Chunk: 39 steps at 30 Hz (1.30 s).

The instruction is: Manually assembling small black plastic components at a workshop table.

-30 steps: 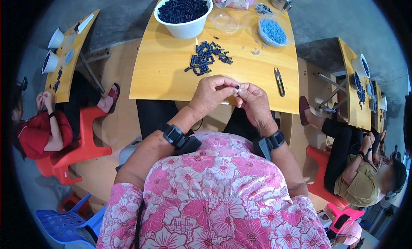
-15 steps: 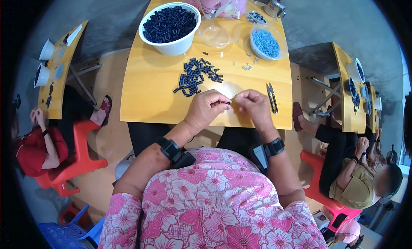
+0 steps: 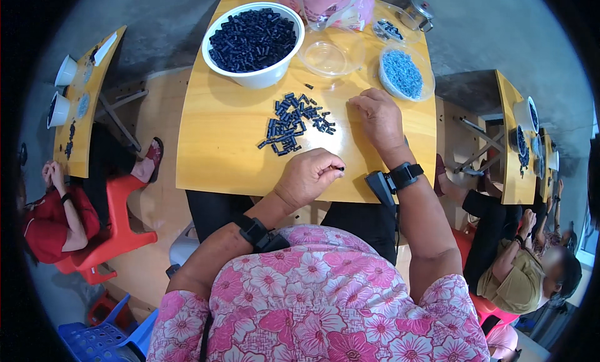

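Note:
Near the table's front edge, my left hand pinches a small black tube-like piece between thumb and fingertips. My right hand is farther forward, bent over the table just in front of a tub of light-blue small pieces. Its fingers are drawn together at the tabletop, and whatever they hold is hidden. A loose heap of short black tube-like pieces lies on the table, left of my right hand and beyond my left. The thread snips are mostly covered by my right hand and wrist.
A white bowl full of black pieces stands far left on the yellow table. Behind are a clear lid, a pink bag, a clear dish and a metal canister. People sit at tables on both sides.
My right hand has left my left hand and moved forward to the spot before the light-blue tub. My left hand keeps the black piece, slightly nearer to me. The view has shifted a little.

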{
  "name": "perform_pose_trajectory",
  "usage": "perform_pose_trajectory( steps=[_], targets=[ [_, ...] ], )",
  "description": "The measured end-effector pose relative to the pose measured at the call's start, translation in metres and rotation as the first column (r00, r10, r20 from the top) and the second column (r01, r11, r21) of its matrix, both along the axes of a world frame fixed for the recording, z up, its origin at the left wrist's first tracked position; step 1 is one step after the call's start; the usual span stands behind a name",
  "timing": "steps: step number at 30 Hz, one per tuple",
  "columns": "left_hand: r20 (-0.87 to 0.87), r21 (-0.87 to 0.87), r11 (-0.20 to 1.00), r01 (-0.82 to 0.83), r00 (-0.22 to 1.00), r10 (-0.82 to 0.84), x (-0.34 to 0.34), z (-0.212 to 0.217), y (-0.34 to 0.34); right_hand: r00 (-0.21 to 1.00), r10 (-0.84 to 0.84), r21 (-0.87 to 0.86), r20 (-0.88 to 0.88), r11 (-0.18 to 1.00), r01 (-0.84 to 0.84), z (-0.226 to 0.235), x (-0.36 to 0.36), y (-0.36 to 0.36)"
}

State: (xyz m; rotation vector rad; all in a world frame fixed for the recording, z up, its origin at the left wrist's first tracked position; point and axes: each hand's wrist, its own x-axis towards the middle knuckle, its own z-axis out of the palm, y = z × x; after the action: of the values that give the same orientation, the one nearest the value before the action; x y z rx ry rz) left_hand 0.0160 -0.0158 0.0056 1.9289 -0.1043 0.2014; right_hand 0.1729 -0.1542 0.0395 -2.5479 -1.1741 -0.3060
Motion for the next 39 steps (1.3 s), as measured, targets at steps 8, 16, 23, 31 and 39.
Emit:
perform_pose_trajectory(
  steps=[8, 16, 23, 31, 39],
  targets=[
    [-0.038, -0.003, 1.000, 0.029, 0.999, -0.029, -0.001, 0.003, 0.003, 0.985, 0.135, -0.027, 0.104, 0.991, -0.133, -0.007, 0.011, 0.004],
    [0.014, 0.038, 0.999, 0.007, 1.000, -0.008, -0.002, 0.005, 0.001, 0.974, 0.224, -0.225, 0.045, 0.952, -0.208, -0.004, 0.011, 0.000],
    [-0.049, -0.042, 0.998, -0.046, 0.998, 0.044, -0.005, -0.001, -0.001, 0.983, 0.158, 0.130, -0.095, 0.981, -0.145, 0.000, -0.013, -0.011],
    [-0.057, -0.145, 0.988, -0.054, 0.997, 0.046, -0.003, -0.007, 0.001, 0.742, 0.119, 0.476, -0.659, 0.830, 0.290, -0.001, -0.092, -0.043],
    [-0.122, -0.182, 0.982, -0.056, 0.992, 0.034, -0.004, -0.010, -0.002, 0.521, 0.247, 0.527, -0.817, 0.686, 0.502, -0.026, -0.116, -0.040]
  ],
)
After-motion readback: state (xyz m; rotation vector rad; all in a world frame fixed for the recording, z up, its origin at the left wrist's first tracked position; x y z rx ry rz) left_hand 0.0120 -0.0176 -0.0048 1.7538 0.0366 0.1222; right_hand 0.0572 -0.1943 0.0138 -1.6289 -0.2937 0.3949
